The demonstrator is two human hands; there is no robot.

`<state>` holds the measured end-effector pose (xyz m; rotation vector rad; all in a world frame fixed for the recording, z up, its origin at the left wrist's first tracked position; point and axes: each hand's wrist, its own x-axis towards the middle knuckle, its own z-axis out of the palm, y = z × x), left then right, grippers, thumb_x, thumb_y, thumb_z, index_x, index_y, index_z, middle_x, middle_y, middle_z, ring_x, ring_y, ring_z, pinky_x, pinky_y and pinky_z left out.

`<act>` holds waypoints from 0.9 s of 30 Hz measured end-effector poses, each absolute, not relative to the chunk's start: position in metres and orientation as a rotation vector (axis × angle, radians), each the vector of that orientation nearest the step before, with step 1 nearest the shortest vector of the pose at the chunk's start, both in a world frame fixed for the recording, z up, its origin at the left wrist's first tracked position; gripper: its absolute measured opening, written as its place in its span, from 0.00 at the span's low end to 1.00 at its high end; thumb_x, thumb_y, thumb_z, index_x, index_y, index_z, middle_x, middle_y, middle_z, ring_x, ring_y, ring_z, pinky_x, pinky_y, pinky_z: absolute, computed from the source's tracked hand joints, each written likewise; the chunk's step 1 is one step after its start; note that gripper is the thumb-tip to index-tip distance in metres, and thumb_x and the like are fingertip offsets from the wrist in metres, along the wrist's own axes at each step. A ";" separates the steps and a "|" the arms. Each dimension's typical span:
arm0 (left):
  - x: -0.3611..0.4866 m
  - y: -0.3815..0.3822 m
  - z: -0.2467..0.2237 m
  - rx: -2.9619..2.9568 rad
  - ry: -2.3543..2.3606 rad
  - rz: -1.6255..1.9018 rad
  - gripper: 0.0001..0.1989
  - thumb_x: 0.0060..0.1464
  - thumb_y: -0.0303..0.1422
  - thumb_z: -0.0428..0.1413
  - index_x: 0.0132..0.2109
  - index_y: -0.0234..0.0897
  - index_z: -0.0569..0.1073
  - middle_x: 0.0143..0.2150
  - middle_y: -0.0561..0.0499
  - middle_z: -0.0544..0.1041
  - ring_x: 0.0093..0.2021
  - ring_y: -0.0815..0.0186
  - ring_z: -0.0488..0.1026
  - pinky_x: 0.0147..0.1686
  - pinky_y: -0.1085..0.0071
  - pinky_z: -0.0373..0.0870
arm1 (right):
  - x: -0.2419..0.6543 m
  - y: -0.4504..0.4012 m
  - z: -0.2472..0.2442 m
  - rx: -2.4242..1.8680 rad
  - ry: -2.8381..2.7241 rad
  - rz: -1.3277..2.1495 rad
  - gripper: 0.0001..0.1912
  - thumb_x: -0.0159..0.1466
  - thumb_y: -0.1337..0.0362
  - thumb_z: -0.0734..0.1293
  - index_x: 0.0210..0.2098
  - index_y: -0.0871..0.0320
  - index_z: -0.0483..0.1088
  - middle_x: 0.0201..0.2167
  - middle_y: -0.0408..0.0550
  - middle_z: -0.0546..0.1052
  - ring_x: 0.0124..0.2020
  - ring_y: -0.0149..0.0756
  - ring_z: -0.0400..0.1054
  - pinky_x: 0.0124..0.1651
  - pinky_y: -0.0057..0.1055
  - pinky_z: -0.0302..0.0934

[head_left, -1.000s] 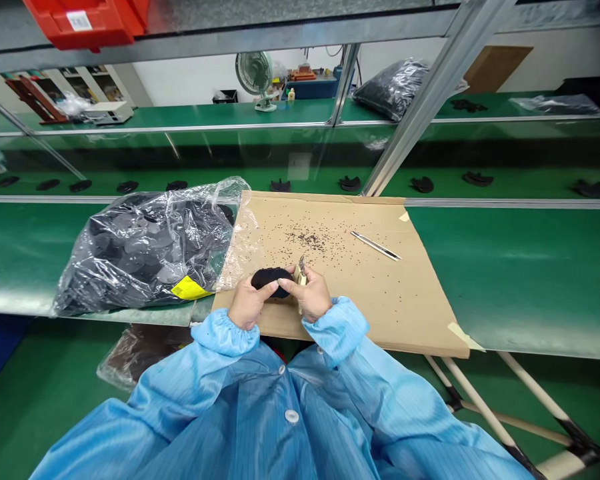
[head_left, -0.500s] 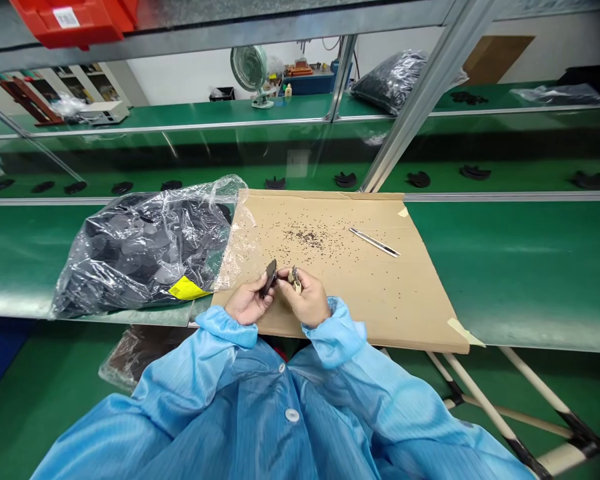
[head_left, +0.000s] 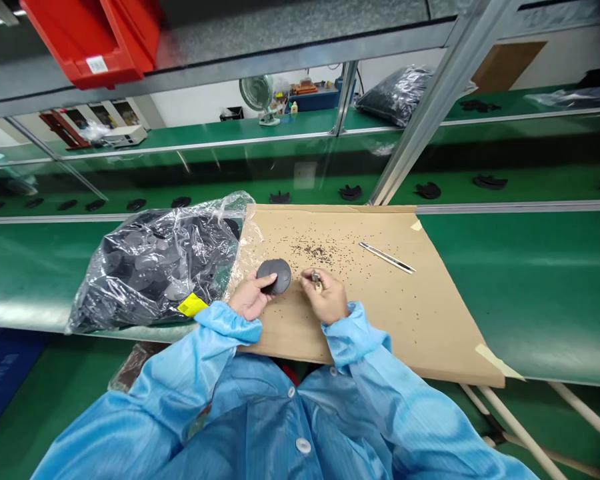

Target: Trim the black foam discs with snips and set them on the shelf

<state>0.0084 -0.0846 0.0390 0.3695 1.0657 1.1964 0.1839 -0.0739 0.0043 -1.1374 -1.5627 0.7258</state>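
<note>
A round, flat black disc (head_left: 275, 277) is held in my left hand (head_left: 251, 297), thumb on top and its broad face turned up. My right hand (head_left: 329, 298) is a little to the right of the disc, apart from it. Its fingers are closed round a small metal-tipped tool (head_left: 317, 281) with a pale body; its exact kind is hard to make out. Under both hands lies a brown cardboard sheet (head_left: 380, 327). Many tiny black bits (head_left: 320, 252) are scattered on the sheet just beyond my hands.
A clear plastic bag (head_left: 150, 267) full of black discs lies left of the cardboard. A slim white-and-black knife-like tool (head_left: 387, 257) rests on its right half. Black curved parts (head_left: 351, 193) line the green conveyor behind. A red bin (head_left: 97, 40) and metal post (head_left: 430, 100) stand above.
My left hand has turned the disc from edge-on to face-up. My right hand has drawn away to the right, still holding the small tool. The whole view has shifted slightly.
</note>
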 end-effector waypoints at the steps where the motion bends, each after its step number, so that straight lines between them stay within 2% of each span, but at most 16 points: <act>1: 0.004 -0.071 0.045 0.434 1.104 1.241 0.22 0.42 0.20 0.61 0.46 0.38 0.71 0.38 0.50 0.77 0.36 0.66 0.75 0.35 0.69 0.73 | 0.189 -0.066 0.000 -1.177 -1.489 0.695 0.08 0.59 0.61 0.65 0.35 0.57 0.71 0.32 0.48 0.76 0.34 0.36 0.70 0.41 0.34 0.65; 4: -0.017 -0.017 0.060 0.743 1.273 1.388 0.25 0.38 0.20 0.61 0.47 0.36 0.72 0.41 0.49 0.77 0.42 0.62 0.74 0.45 0.64 0.71 | 0.199 -0.051 -0.012 -1.226 -1.319 0.633 0.08 0.59 0.59 0.65 0.34 0.57 0.70 0.30 0.46 0.75 0.32 0.36 0.69 0.39 0.33 0.64; 8: -0.058 0.067 0.077 1.351 1.811 1.500 0.18 0.45 0.25 0.59 0.47 0.32 0.74 0.43 0.46 0.76 0.45 0.60 0.73 0.50 0.64 0.67 | 0.201 -0.051 -0.018 -1.133 -1.404 0.627 0.05 0.59 0.61 0.65 0.32 0.56 0.68 0.31 0.46 0.74 0.33 0.36 0.68 0.39 0.34 0.64; 10: -0.077 0.106 0.086 1.669 2.082 1.342 0.16 0.49 0.26 0.55 0.47 0.34 0.75 0.45 0.45 0.75 0.48 0.59 0.70 0.53 0.64 0.64 | 0.201 -0.051 -0.018 -1.111 -1.426 0.633 0.04 0.60 0.62 0.65 0.32 0.56 0.68 0.31 0.46 0.73 0.33 0.36 0.68 0.38 0.34 0.64; 12: -0.089 0.140 0.092 1.872 2.328 1.094 0.18 0.53 0.26 0.51 0.51 0.36 0.73 0.50 0.45 0.71 0.53 0.59 0.67 0.55 0.65 0.61 | 0.201 -0.050 -0.018 -1.112 -1.430 0.637 0.03 0.60 0.63 0.65 0.33 0.55 0.68 0.30 0.46 0.73 0.32 0.36 0.68 0.36 0.34 0.64; 14: -0.091 0.168 0.093 1.918 2.472 0.880 0.20 0.53 0.27 0.52 0.54 0.36 0.70 0.56 0.42 0.66 0.56 0.57 0.64 0.55 0.63 0.61 | 0.202 -0.048 -0.019 -1.108 -1.454 0.641 0.02 0.60 0.63 0.65 0.34 0.55 0.68 0.30 0.46 0.72 0.31 0.36 0.68 0.35 0.34 0.63; 18: -0.064 0.214 0.072 1.908 2.456 0.641 0.22 0.48 0.34 0.59 0.51 0.33 0.71 0.55 0.34 0.66 0.56 0.46 0.63 0.53 0.55 0.60 | 0.203 -0.046 -0.018 -1.119 -1.499 0.641 0.01 0.60 0.65 0.64 0.34 0.54 0.67 0.28 0.45 0.71 0.30 0.36 0.67 0.34 0.34 0.62; 22: -0.017 0.240 0.039 1.840 2.385 0.455 0.26 0.47 0.43 0.60 0.50 0.32 0.68 0.52 0.30 0.69 0.56 0.43 0.64 0.54 0.52 0.56 | 0.203 -0.048 -0.014 -1.109 -1.567 0.629 0.01 0.60 0.67 0.64 0.33 0.55 0.66 0.28 0.45 0.71 0.30 0.36 0.66 0.33 0.34 0.61; 25: 0.009 0.243 0.024 1.682 2.341 0.515 0.31 0.42 0.39 0.64 0.51 0.30 0.65 0.50 0.28 0.71 0.56 0.41 0.64 0.54 0.50 0.54 | 0.203 -0.048 -0.012 -1.100 -1.583 0.628 0.02 0.60 0.67 0.63 0.33 0.55 0.66 0.28 0.46 0.70 0.30 0.36 0.66 0.33 0.34 0.61; 27: 0.019 0.239 0.023 1.644 2.305 0.625 0.31 0.42 0.33 0.65 0.53 0.29 0.63 0.51 0.28 0.70 0.55 0.45 0.66 0.52 0.53 0.57 | 0.204 -0.049 -0.013 -1.101 -1.577 0.629 0.02 0.60 0.67 0.63 0.33 0.54 0.65 0.28 0.46 0.70 0.31 0.37 0.66 0.34 0.34 0.61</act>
